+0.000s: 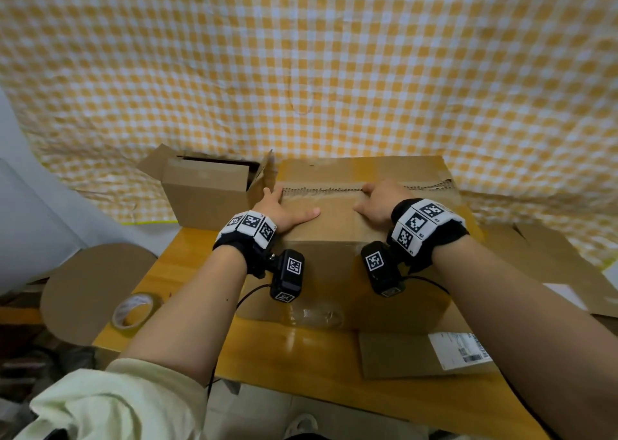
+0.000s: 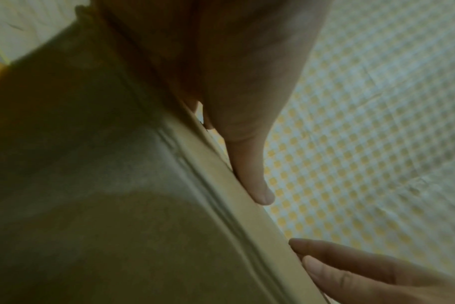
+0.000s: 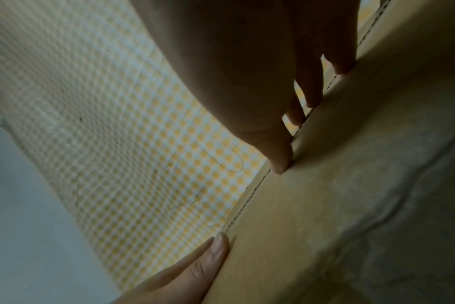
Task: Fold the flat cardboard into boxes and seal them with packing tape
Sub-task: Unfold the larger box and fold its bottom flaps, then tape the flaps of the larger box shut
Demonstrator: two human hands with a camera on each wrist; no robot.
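Two hands lie flat on the big cardboard box [image 1: 354,238] standing in the middle of the wooden table [image 1: 187,259]. The left hand [image 1: 284,208] presses the near flap, fingers straight, thumb spread. The right hand [image 1: 378,205] rests with fingertips [image 3: 281,164] bent over the flap's raw corrugated edge, touching it, gripping nothing. A smaller open box [image 1: 207,192] sits just beside on the left, flaps up; its inside is dark and I cannot tell what it holds. The tape roll [image 1: 133,310] lies at the table's left edge, near the left forearm. A flat cardboard piece [image 1: 394,356] with a label [image 1: 459,349] lies at the near right. A checked cloth [image 1: 301,71] hangs close behind.
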